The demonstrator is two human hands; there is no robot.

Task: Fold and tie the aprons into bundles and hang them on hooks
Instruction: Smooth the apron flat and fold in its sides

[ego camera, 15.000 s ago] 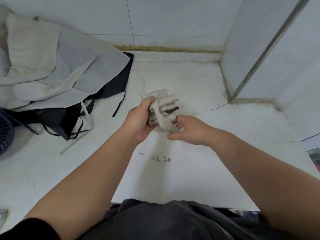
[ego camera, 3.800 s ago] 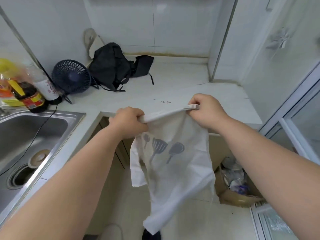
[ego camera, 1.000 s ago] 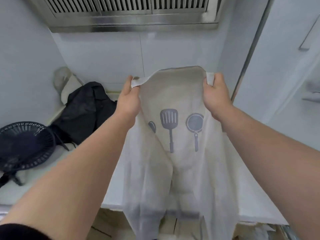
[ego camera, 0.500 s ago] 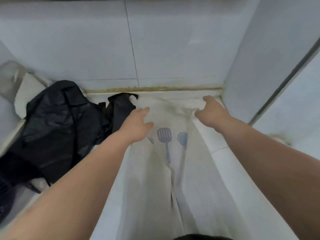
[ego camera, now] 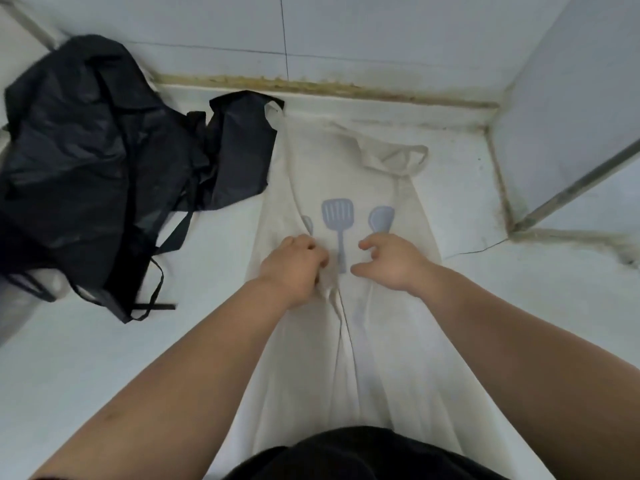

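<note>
A cream apron (ego camera: 388, 341) with grey-blue utensil prints lies lengthwise on the white counter (ego camera: 104, 375), its neck strap (ego camera: 391, 155) at the far end and its lower part running off the near edge under me. My left hand (ego camera: 294, 263) grips a gathered fold of the cloth just left of the printed spatula. My right hand (ego camera: 391, 259) hovers over the apron on the other side of the print, fingers loosely curled and holding nothing. A black apron (ego camera: 97, 161) lies crumpled at the far left with its ties trailing.
Tiled walls close the counter at the back and right, with a metal strip (ego camera: 571, 181) on the right wall. A crack (ego camera: 478, 251) runs across the counter near the right corner. My dark shirt (ego camera: 346, 455) fills the bottom edge.
Both hands have drawn back from the apron's top corners to its middle. The left hand has taken hold of a fold; the apron lies flat on the counter.
</note>
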